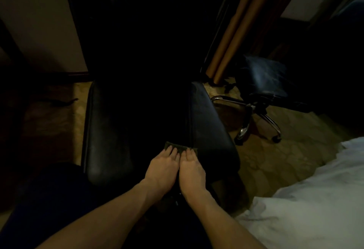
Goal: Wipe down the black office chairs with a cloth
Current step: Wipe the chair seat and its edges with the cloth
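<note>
Your left hand (162,167) and right hand (190,168) lie side by side, fingers straight, pressing a dark cloth (180,147) flat on the black office chair (208,122). A second chair (262,79) stands to the right, near the white bedding (315,195).

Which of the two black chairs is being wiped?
The near chair, under both hands pressing the cloth; the other chair stands untouched at right.

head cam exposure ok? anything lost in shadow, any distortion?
Head view: heavily underexposed; the chair backrest is crushed to black, only the side cushions catch a sheen. Both hands and the dark cloth stay readable. White bedding is brightest. Wide-angle bending at the edges.
</note>
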`<act>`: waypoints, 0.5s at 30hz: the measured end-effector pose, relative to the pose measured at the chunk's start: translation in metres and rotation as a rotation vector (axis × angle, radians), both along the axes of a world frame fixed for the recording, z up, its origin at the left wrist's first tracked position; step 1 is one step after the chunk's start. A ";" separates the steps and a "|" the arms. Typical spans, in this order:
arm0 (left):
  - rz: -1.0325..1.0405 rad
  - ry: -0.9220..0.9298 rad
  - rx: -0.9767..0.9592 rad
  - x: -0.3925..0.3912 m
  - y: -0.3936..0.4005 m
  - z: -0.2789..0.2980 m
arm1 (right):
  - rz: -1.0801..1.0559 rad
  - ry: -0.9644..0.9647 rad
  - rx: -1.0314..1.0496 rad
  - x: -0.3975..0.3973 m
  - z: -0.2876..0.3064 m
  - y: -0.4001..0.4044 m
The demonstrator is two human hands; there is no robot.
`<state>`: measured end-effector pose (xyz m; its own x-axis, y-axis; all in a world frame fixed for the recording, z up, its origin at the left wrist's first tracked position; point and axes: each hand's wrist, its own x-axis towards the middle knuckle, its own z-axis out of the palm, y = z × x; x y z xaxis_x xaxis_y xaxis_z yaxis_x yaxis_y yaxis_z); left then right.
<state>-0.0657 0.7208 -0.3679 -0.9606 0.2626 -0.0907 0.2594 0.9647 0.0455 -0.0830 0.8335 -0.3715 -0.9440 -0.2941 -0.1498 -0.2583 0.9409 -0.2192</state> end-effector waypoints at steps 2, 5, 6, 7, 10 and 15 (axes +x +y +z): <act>-0.010 -0.012 -0.010 0.007 0.000 -0.003 | -0.022 -0.011 -0.013 0.010 0.000 -0.001; -0.002 -0.021 -0.019 0.011 0.001 -0.005 | -0.057 0.026 -0.046 0.013 0.001 -0.001; 0.010 -0.028 -0.021 0.013 0.002 -0.005 | -0.065 0.035 -0.058 0.013 0.000 -0.001; 0.020 -0.036 -0.020 0.014 0.004 -0.005 | -0.070 0.036 -0.067 0.013 0.000 -0.001; 0.043 -0.049 -0.012 0.015 0.008 -0.004 | -0.075 0.028 -0.082 0.013 0.001 -0.001; 0.054 -0.080 0.010 -0.005 0.011 -0.002 | -0.074 -0.020 -0.128 -0.006 0.006 0.011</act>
